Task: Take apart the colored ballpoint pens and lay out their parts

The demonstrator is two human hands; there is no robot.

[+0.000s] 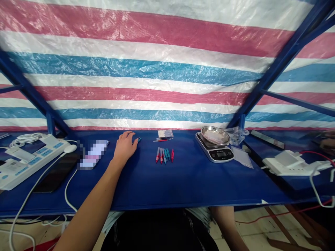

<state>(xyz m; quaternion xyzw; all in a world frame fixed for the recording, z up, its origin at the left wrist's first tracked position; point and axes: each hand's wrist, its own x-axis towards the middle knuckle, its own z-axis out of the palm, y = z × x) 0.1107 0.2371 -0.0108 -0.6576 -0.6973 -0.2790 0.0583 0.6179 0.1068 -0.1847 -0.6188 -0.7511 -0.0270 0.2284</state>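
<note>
Left hand (pixel 126 144), the nearer, fingers loosely curved, hold on teal piece (pixel 140 139) unclear; pens (pixel 165 157) lie right and nearer, long axes near-to-far; right hand unseen.

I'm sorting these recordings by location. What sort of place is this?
Probably a makeshift workbench, perhaps in a small workshop: a blue table holds a digital scale and what look like pen parts, with striped plastic sheeting behind.
</note>
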